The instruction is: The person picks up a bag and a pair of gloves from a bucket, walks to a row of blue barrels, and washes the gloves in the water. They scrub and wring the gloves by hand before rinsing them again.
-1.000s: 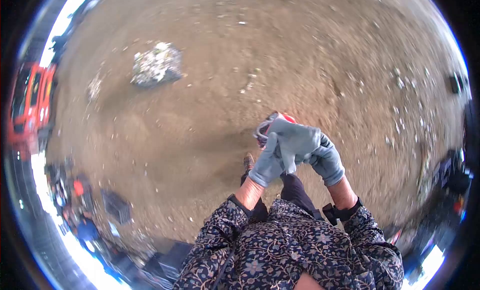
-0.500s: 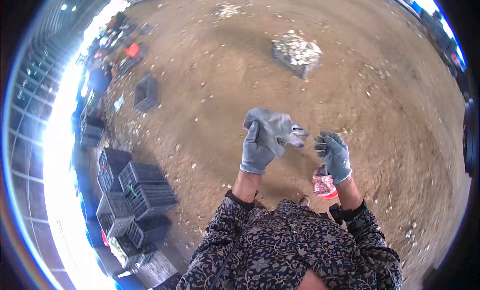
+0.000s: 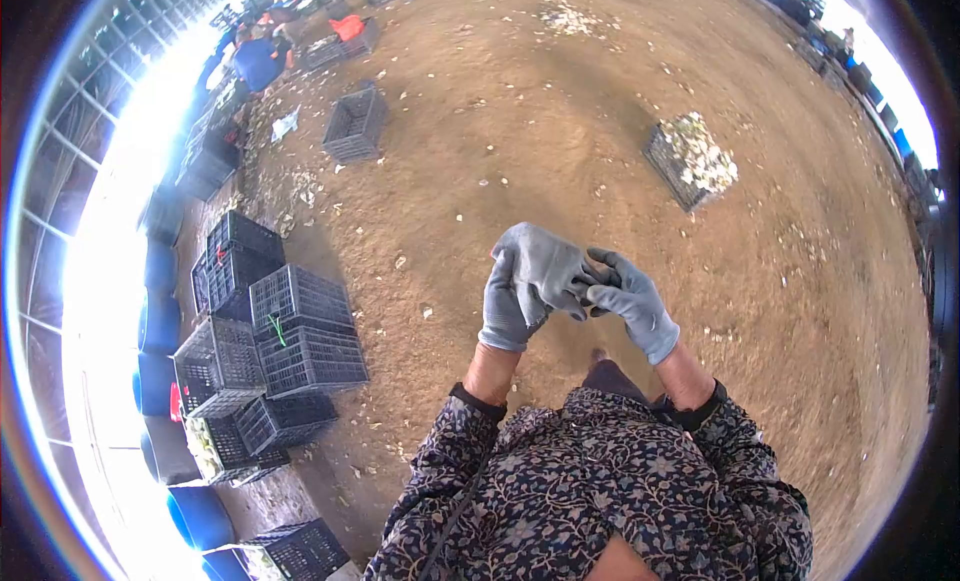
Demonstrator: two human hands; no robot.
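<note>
The left hand (image 3: 508,306), gloved in grey, is closed around the lower part of a loose grey glove (image 3: 548,266), which is held up in front of the chest. The right hand (image 3: 632,303), also gloved, is met with it from the other side: its fingertips are pinched on the edge of the loose glove, the remaining fingers being partly curled. Both hands are raised above a bare dirt floor (image 3: 480,161), with patterned sleeves (image 3: 600,491) seen below them.

Beyond the loose glove, up and to its right, a dark crate filled with pale material (image 3: 692,161) is set on the floor, well apart. To the left of the loose glove a cluster of black crates (image 3: 285,331) is stacked, and farther off, up and left, a single empty crate (image 3: 354,126) stands alone. Blue barrels (image 3: 160,326) are lined beyond the cluster at the bright left edge.
</note>
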